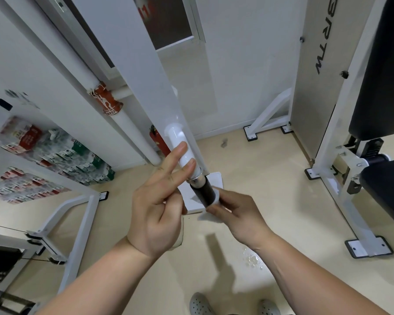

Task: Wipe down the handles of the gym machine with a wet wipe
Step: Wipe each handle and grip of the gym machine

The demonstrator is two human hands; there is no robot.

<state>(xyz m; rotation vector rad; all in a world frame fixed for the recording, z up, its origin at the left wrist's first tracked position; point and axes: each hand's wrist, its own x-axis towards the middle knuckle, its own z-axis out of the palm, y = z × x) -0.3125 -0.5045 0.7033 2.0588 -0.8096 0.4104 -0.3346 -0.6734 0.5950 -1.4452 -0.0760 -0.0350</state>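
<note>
At the near end of the machine's white arm (180,144), the black handle grip (202,189) pointed toward the person. The right hand (234,214) curled its fingers round a wet wipe (208,216) wrapped about the grip's free end. The left hand (155,210) was open, two straight fingers resting on the white arm. Bare floor (271,178) spread beneath, with the padded seat (387,185) well apart to the right.

Red extinguisher (159,142) by wall; shrink-wrapped packs (55,151) left.
</note>
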